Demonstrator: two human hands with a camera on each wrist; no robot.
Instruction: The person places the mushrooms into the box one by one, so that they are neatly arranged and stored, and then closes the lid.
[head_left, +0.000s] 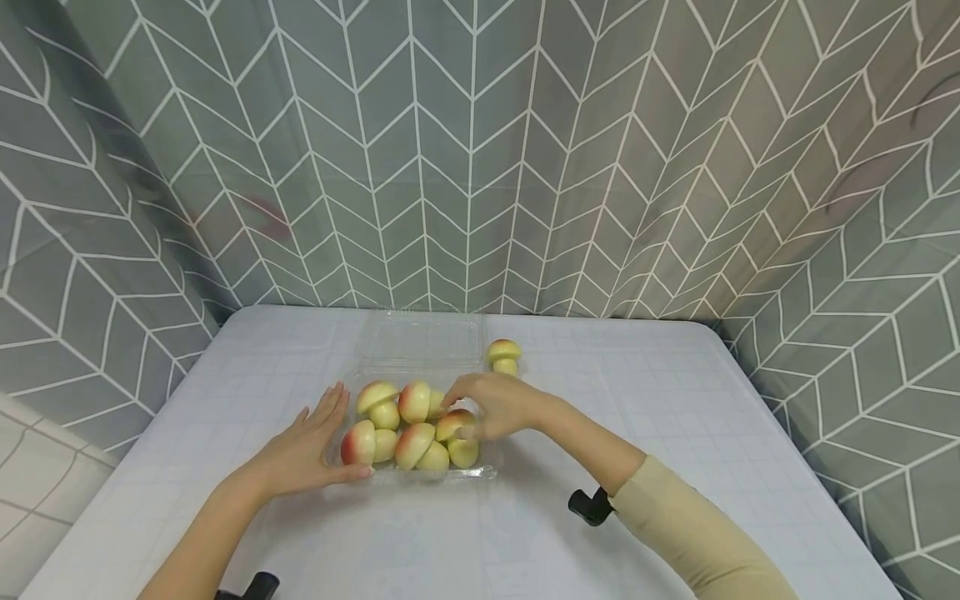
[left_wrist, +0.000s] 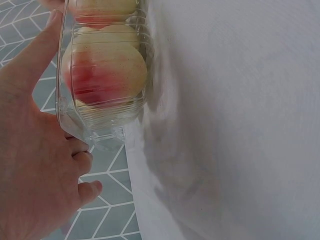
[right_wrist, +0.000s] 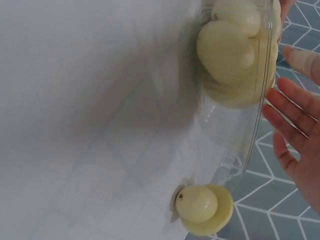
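Note:
A clear plastic clamshell box (head_left: 483, 472) holds several mushroom-shaped pieces (head_left: 414, 446), pale yellow with red-blushed caps. My left hand (head_left: 315, 442) rests at the box's left side, fingers spread and thumb along its front edge. In the left wrist view, that hand (left_wrist: 35, 150) lies beside the box wall (left_wrist: 107, 117). Over the box's right end, my right hand (head_left: 487, 404) reaches in from the side, fingertips among the mushrooms there. The right wrist view shows its fingers (right_wrist: 295, 117) loosely extended at the rim, partly hidden behind the box.
One loose mushroom (head_left: 505, 354) stands on the table behind my right hand, near the box's back right corner. The clear lid (head_left: 420, 337) lies folded back toward the patterned curtain (head_left: 472, 167). White cloth covers the table (head_left: 615, 367).

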